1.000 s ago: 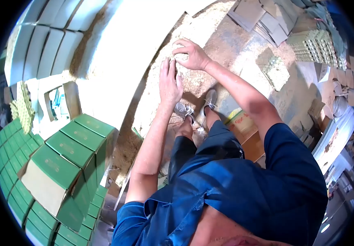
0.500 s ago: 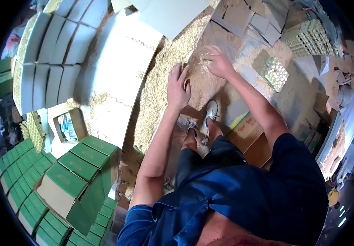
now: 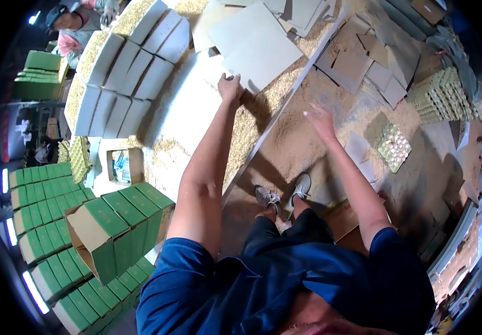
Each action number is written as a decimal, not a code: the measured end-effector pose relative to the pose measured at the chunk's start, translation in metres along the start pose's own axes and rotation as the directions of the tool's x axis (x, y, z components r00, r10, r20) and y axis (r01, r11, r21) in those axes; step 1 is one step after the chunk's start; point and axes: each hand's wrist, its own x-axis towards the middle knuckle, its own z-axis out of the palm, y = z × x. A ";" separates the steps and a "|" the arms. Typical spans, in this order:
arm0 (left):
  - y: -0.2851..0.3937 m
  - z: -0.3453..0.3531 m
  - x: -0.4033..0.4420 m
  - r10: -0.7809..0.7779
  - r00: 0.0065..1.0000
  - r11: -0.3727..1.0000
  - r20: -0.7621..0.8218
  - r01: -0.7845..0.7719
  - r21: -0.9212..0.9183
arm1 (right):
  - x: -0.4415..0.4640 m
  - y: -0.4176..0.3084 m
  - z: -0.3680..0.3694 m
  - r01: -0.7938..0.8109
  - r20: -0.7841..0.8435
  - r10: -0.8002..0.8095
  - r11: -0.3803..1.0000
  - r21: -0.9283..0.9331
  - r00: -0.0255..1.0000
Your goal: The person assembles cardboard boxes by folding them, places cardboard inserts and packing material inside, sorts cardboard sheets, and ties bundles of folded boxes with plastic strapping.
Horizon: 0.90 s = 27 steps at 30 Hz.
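Observation:
My left hand [image 3: 230,88] is stretched forward over the bright white surface [image 3: 182,106], at the near edge of a large pale cardboard sheet [image 3: 260,47]. Its fingers look bent and foreshortened, so whether they grip that edge is unclear. Loose straw-coloured husks [image 3: 271,100] lie in a strip beside the sheet. Off to the right, my right hand [image 3: 323,121] hovers above the dusty brown surface with its fingers apart and nothing in them.
White boxes [image 3: 121,70] are stacked at left, above green cartons [image 3: 132,209]. A small open box [image 3: 125,166] holds blue items. At right are an egg tray with eggs [image 3: 393,148], stacked trays [image 3: 447,97] and cardboard scraps [image 3: 341,64]. A person [image 3: 76,28] is at upper left.
My left hand has moved away from the right hand, out to the pale cardboard sheet. The right hand has drawn off from the husks. The view has shifted, bringing another person into sight.

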 end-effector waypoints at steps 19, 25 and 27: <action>0.005 0.017 0.055 -0.109 0.991 0.925 0.081 0.131 -0.356 | 0.257 -0.080 0.037 -0.067 -0.122 0.039 0.971 -0.232 0.992; 0.044 0.012 0.079 -0.145 0.988 0.855 0.049 0.150 -0.496 | 0.250 -0.130 0.008 0.056 -0.014 -0.058 0.990 -0.130 0.998; 0.054 0.011 0.091 -0.169 0.982 0.839 0.080 0.186 -0.512 | 0.262 -0.127 0.004 0.078 -0.005 -0.080 0.982 -0.175 0.997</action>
